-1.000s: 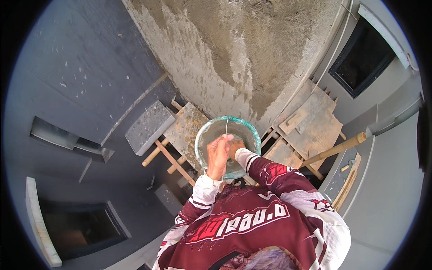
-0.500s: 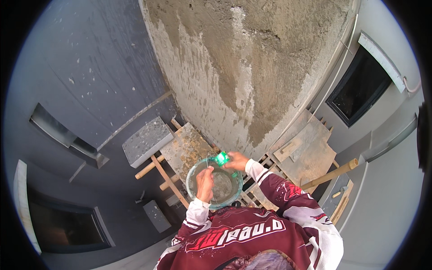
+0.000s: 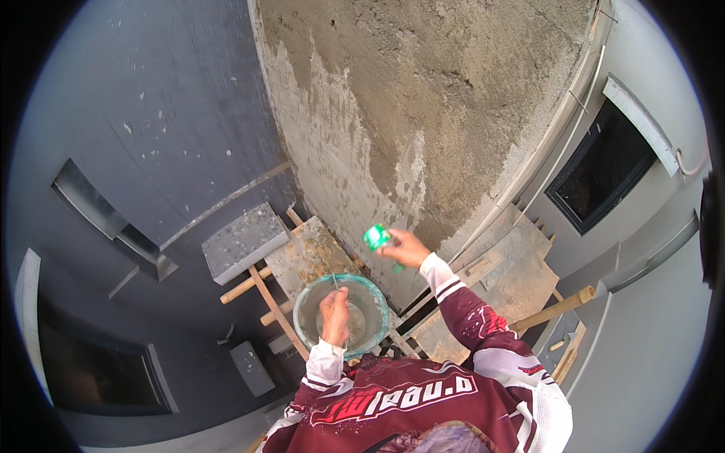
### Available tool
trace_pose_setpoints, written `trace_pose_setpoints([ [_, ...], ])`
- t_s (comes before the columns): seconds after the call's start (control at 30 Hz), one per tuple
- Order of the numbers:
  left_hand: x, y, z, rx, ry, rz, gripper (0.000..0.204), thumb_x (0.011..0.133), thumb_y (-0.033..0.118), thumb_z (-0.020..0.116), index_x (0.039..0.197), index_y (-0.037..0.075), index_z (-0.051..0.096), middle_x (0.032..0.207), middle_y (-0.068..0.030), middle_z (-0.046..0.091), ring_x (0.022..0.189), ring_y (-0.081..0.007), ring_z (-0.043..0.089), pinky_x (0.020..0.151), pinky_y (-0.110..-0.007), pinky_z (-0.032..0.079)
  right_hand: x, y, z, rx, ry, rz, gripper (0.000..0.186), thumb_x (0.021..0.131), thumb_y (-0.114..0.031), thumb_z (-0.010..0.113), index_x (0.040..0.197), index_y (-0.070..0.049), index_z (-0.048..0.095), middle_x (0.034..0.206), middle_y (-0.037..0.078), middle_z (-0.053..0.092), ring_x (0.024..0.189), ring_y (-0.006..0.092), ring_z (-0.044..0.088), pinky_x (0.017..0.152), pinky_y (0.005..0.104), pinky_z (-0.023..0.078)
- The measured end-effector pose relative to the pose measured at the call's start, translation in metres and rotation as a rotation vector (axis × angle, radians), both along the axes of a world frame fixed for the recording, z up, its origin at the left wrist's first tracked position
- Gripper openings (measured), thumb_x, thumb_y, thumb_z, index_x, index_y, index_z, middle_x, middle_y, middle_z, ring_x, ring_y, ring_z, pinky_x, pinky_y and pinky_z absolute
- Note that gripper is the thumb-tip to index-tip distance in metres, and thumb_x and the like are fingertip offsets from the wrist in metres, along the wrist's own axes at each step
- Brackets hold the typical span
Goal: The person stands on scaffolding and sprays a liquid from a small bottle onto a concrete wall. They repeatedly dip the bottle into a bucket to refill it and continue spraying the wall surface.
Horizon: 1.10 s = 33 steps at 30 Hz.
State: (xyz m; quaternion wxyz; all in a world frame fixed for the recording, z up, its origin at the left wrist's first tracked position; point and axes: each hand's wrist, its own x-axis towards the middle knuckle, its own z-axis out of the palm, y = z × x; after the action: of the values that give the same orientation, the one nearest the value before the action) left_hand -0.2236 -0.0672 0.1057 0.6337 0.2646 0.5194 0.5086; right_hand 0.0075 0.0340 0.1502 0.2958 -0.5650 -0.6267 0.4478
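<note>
plastering, loading step | green float (image 3: 375, 238) being gripped by right hand (image 3: 404, 249) above-right of basin (image 3: 341, 313) | left hand (image 3: 334, 317) closed around thin handle over basin | mortar probably being scooped next

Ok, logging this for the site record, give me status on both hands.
Left hand grips a thin tool in the green basin. Right hand holds green float at plastered wall. Nothing between.
</note>
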Motion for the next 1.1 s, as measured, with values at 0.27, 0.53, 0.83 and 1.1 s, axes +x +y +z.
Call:
trace_pose_setpoints([
  [0.27, 0.013, -0.002, 0.024, 0.113, 0.002, -0.03, 0.022, 0.092, 0.022, 0.057, 0.101, 0.003, 0.065, 0.064, 0.0076, 0.045, 0.051, -0.0007, 0.034, 0.043, -0.019, 0.023, -0.078, -0.066, -0.11, 0.07, -0.705, 0.425, 0.063, 0.067, -0.027, 0.077, 0.124, -0.017, 0.053, 0.116, 0.018, 0.059, 0.112, 0.0358, 0.055, 0.096, 0.0463, 0.043],
  [0.53, 0.038, -0.005, 0.054, 0.214, 0.036, -0.165, 0.026, 0.093, 0.02, 0.056, 0.105, -0.001, 0.065, 0.064, 0.0084, 0.042, 0.054, -0.0007, 0.033, 0.047, -0.019, 0.024, -0.074, -0.061, -0.152, 0.098, -1.001, 0.433, 0.035, 0.093, -0.029, 0.042, 0.123, -0.025, 0.059, 0.13, 0.014, 0.053, 0.128, 0.0314, 0.044, 0.103, 0.0493, 0.034],
  [0.83, 0.044, -0.002, 0.048, 0.162, 0.072, -0.208, 0.022, 0.091, 0.022, 0.061, 0.091, 0.001, 0.066, 0.066, 0.0062, 0.048, 0.058, -0.0023, 0.039, 0.05, -0.02, 0.028, -0.072, -0.061, -0.246, 0.144, -0.234, 0.427, 0.057, 0.072, -0.019, 0.07, 0.125, -0.008, 0.052, 0.117, 0.02, 0.06, 0.113, 0.0351, 0.056, 0.094, 0.0417, 0.045],
  [1.1, 0.004, -0.006, -0.006, -0.003, 0.048, 0.02, 0.023, 0.09, 0.024, 0.062, 0.079, 0.004, 0.06, 0.064, 0.0054, 0.047, 0.054, -0.0033, 0.037, 0.047, -0.023, 0.027, -0.052, -0.044, -0.13, -0.158, -0.321, 0.262, 0.071, 0.067, -0.038, 0.077, 0.124, -0.004, 0.053, 0.102, 0.016, 0.062, 0.085, 0.0273, 0.062, 0.077, 0.0365, 0.05],
])
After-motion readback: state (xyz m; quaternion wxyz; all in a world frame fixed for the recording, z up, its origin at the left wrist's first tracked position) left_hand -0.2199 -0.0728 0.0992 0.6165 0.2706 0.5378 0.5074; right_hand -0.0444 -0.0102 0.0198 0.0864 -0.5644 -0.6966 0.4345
